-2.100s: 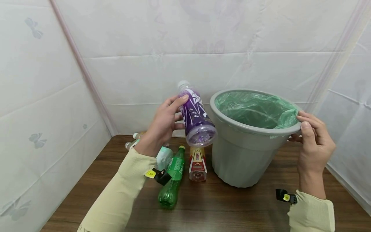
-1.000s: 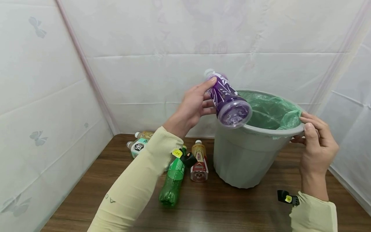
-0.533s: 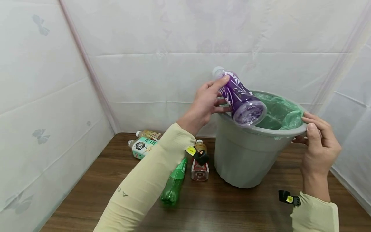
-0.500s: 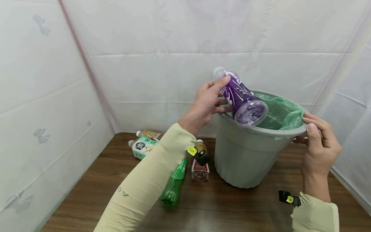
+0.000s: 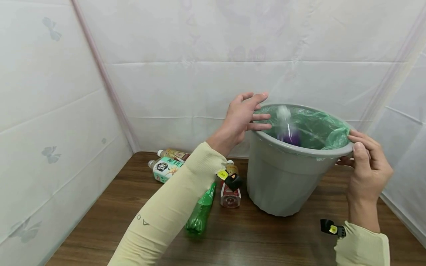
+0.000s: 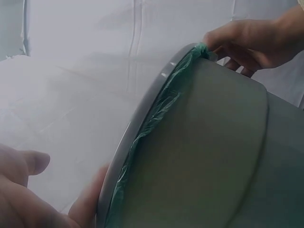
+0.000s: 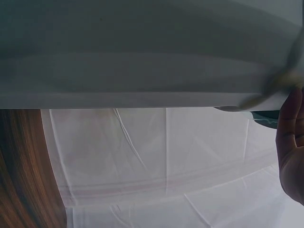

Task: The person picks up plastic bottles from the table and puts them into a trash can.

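A purple bottle (image 5: 288, 136) with a white cap, blurred by motion, is inside the grey bin (image 5: 283, 177), which is lined with a green plastic bag (image 5: 316, 127). At the bin's left rim is my left hand (image 5: 241, 118), its fingers spread and holding nothing. In the left wrist view, one fingertip of that hand (image 6: 28, 190) lies against the rim. My right hand (image 5: 367, 166) grips the opposite rim, thumb outside, with the bag's edge by its fingers. The right wrist view shows part of that hand (image 7: 292, 147) beside the bin's wall.
Left of the bin, several bottles lie on the wooden table (image 5: 110, 214): a green bottle (image 5: 198, 218), a red-labelled bottle (image 5: 230, 197), a mint-labelled bottle (image 5: 164, 170) and a gold one (image 5: 171, 153). My left forearm partly covers them. White fabric walls (image 5: 186, 88) surround the table.
My left hand carried the purple bottle rightward to the bin's opening and let go; the bottle has dropped inside. The fingers have spread. My right hand has stayed at the rim.
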A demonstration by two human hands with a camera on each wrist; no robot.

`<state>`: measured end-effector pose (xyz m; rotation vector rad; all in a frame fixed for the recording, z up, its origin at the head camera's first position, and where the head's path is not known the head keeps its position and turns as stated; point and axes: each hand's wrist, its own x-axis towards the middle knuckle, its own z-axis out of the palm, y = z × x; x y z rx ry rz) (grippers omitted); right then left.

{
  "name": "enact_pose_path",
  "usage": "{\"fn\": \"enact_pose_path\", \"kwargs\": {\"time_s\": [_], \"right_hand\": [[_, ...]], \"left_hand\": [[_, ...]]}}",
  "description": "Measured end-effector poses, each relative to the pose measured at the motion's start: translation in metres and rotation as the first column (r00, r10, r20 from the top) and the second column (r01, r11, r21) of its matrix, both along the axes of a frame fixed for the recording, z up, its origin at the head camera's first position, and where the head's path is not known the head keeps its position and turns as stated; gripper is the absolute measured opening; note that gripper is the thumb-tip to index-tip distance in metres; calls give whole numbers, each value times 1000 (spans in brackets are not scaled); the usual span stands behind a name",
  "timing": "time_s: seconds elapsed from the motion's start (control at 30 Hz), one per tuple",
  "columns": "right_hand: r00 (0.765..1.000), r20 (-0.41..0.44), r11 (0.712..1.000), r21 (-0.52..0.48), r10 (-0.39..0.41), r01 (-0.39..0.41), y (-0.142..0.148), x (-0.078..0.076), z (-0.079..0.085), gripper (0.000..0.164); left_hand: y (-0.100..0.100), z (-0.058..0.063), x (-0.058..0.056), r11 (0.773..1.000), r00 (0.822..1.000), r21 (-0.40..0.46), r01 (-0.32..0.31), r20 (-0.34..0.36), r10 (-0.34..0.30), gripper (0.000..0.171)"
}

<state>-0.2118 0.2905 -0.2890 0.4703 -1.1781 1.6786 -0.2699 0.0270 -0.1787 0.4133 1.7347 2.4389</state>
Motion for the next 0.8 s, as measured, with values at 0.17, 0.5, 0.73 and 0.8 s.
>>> {"fn": "enact_pose_path", "kwargs": {"time_s": [0.17,0.5,0.73,0.8], "right_hand": [[1000,2,1000,7,-5,5,1,0,0,28],[1000,9,1000,8,-9,9,4,1,-1,28],[1000,4,1000,3,-8,8,4,1,0,28],[1000,3,1000,2,-8,8,4,2,1,28]], "left_hand": [[0,-2,1,1000,1000,8,2,-24,-2,58],[-1,-4,5,1000,997,14,13,-70,-12,46],[-7,-6,9,999,997,32,7,-79,-5,38],[-8,-7,9,999,997,40,2,-81,1,36]]}}
